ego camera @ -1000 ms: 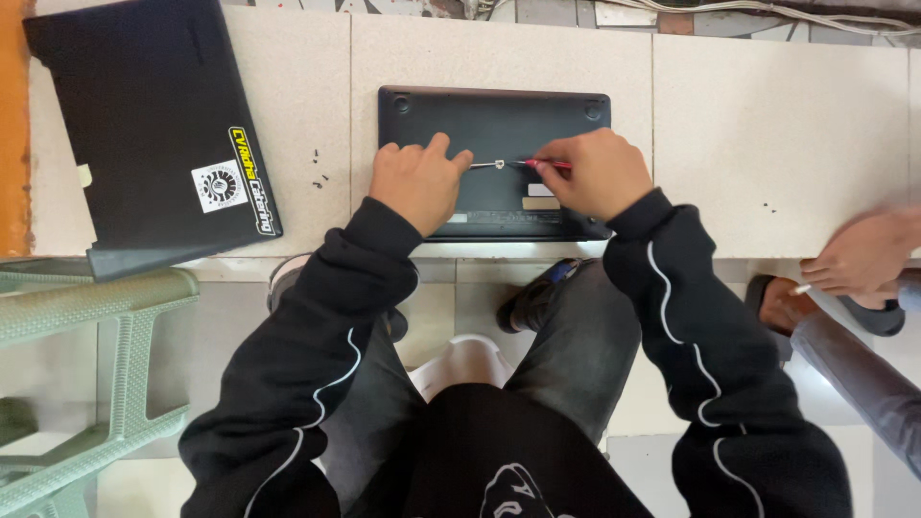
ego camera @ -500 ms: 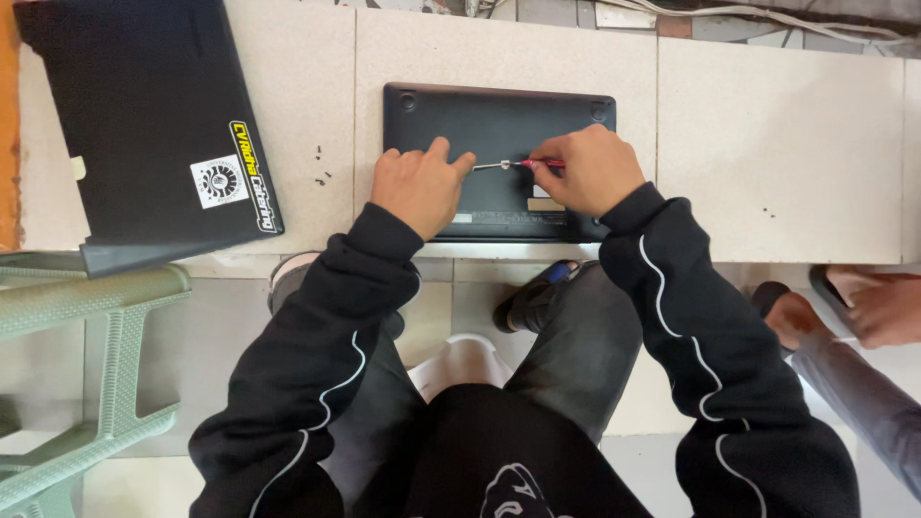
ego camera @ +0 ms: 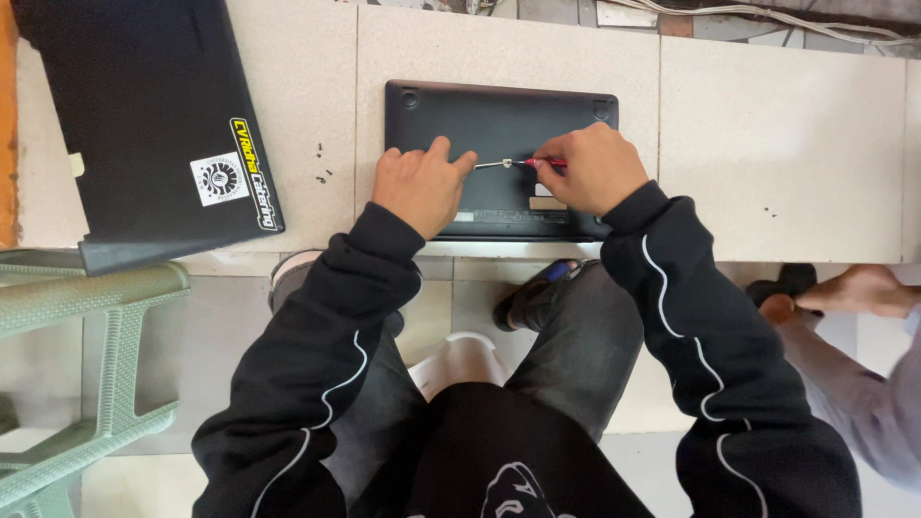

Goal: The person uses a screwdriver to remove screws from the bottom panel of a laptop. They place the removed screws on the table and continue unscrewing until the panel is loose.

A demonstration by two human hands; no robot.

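Both hands work over the small dark laptop (ego camera: 499, 158) lying underside-up on the worktop (ego camera: 777, 144): right hand (ego camera: 585, 173) clamped on a red-handled screwdriver (ego camera: 523, 163) whose shaft runs leftward toward the left hand (ego camera: 422, 184), fingers loosely curled, resting on the laptop's left half.

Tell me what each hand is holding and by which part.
The right hand grips a screwdriver by its red handle. The left hand holds nothing; it rests on the upturned laptop.
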